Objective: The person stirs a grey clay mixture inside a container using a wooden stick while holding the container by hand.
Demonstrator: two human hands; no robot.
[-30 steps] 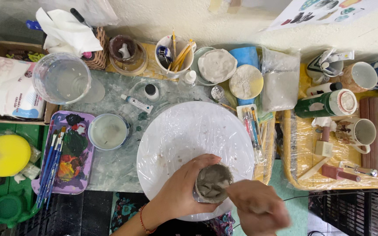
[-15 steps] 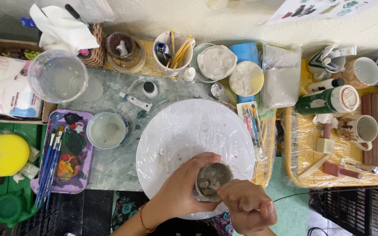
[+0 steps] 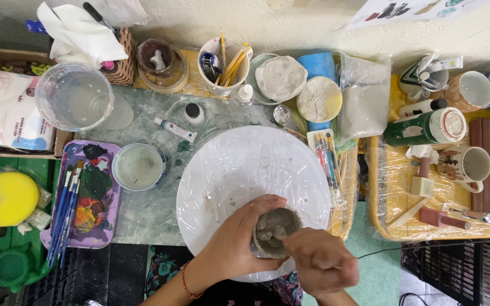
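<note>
Low in the middle of the frame you have a small grey clay cup (image 3: 273, 231), rough and matt, its thick rim uneven and its inside holding pale lumps of loose clay. It sits over the lower edge of the big white round board (image 3: 245, 170), which is wrapped in clear film and fills the centre of the bench (image 3: 143, 212).

Your left hand (image 3: 235, 243) comes in from the lower left and curls round the cup's left side, fingers bent over the rim and thumb below: it is grasping the cup. A thin red band shows at that wrist.

Your right hand (image 3: 321, 262) is at the lower right, just beside the cup, touching its right rim. It is blurred and the fingers look drawn in loosely; you cannot tell whether it is pinching the clay or only resting against it.

To the left of the board stands a small cup of cloudy water (image 3: 138, 166), and further left a purple paint tray (image 3: 89, 192) with blue-handled brushes (image 3: 63, 218) lying across it. At the upper left is a clear plastic jug (image 3: 74, 95).
</note>
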